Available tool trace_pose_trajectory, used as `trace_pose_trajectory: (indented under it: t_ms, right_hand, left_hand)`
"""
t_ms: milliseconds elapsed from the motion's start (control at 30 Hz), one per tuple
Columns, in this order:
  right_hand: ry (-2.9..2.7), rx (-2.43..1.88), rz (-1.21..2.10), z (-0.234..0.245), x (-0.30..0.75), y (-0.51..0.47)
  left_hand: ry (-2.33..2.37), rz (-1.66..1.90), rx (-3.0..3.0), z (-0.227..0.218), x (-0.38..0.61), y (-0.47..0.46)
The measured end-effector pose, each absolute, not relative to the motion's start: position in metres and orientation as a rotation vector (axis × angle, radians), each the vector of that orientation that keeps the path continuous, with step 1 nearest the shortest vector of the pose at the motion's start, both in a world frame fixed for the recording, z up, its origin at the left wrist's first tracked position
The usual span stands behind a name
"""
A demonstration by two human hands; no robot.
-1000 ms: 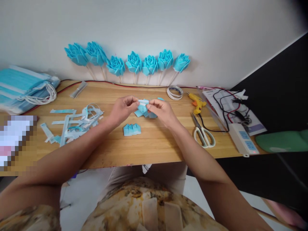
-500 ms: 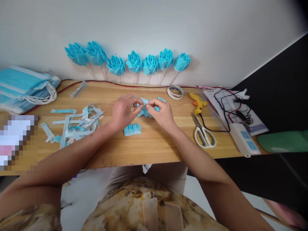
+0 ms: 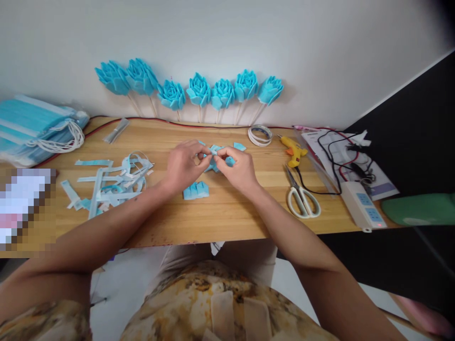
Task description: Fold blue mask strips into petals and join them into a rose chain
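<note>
Both hands meet over the middle of the wooden table (image 3: 227, 213). My left hand (image 3: 183, 166) and my right hand (image 3: 240, 168) each pinch a small folded piece of blue mask fabric (image 3: 214, 150) between fingertips, held just above several loose blue pieces (image 3: 239, 146). A small folded blue stack (image 3: 195, 190) lies on the table just below my hands, untouched.
Several blue fabric roses on sticks (image 3: 199, 90) lean on the wall. Cut mask scraps (image 3: 106, 182) lie at left, a pile of face masks (image 3: 35, 125) at far left. Tape roll (image 3: 259, 135), yellow glue gun (image 3: 293, 150), scissors (image 3: 302, 199) and power strip (image 3: 362, 206) sit at right.
My hands have drawn closer together and dropped slightly toward the table, folding the blue piece smaller between the fingertips.
</note>
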State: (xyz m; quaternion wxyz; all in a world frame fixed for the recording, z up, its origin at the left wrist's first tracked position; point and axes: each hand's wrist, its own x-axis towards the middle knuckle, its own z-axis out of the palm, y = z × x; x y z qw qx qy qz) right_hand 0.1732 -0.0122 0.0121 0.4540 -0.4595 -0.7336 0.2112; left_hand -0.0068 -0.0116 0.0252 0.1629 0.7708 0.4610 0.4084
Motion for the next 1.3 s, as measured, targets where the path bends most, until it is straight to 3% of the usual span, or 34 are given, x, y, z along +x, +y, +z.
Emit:
trace_pose_trajectory:
  t_ms: [1067,1300]
  right_hand:
    - [-1.781,-1.073,0.596,0.0155,0.1722,-0.014]
    - [-1.566,-1.075,1.003,0.0218,0.1766,-0.0105]
  left_hand:
    - [1.225,1.179,1.929,0.0258,-0.0053,-0.0111]
    - [1.117,1.24,1.503,0.0259,-0.0081,-0.0049]
